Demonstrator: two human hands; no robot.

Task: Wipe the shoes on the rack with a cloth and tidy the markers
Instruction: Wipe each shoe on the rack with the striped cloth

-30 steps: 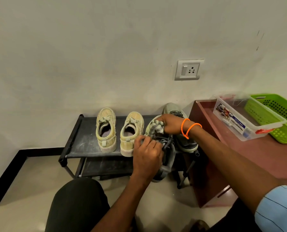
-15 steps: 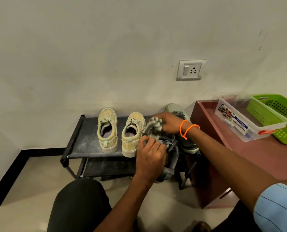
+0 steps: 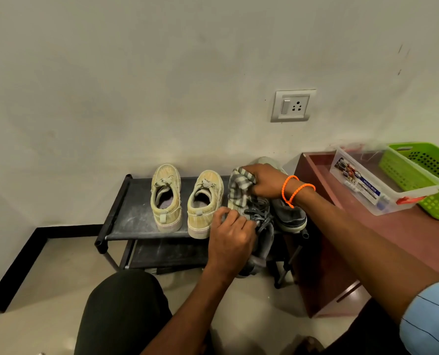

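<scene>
My left hand (image 3: 232, 237) grips a grey laced shoe (image 3: 263, 234) by its side, holding it tilted over the front edge of the black rack (image 3: 136, 216). My right hand (image 3: 263, 183) holds a checked grey-and-white cloth (image 3: 238, 188) bunched against the toe of that shoe. A second grey shoe (image 3: 288, 213) lies on the rack under my right wrist. Two beige sneakers (image 3: 165, 198) (image 3: 205, 202) stand side by side on the rack to the left. No markers can be made out.
A maroon cabinet (image 3: 323, 175) stands right of the rack, carrying a clear plastic box (image 3: 367, 185) and a green perforated basket (image 3: 423, 172). A wall socket (image 3: 292, 105) sits above. My dark-trousered knee (image 3: 121, 311) is in the foreground, over pale floor.
My right hand has drawn the cloth up and back over the grey shoe's toe. My left hand has kept its grip on the shoe, shifting only slightly.
</scene>
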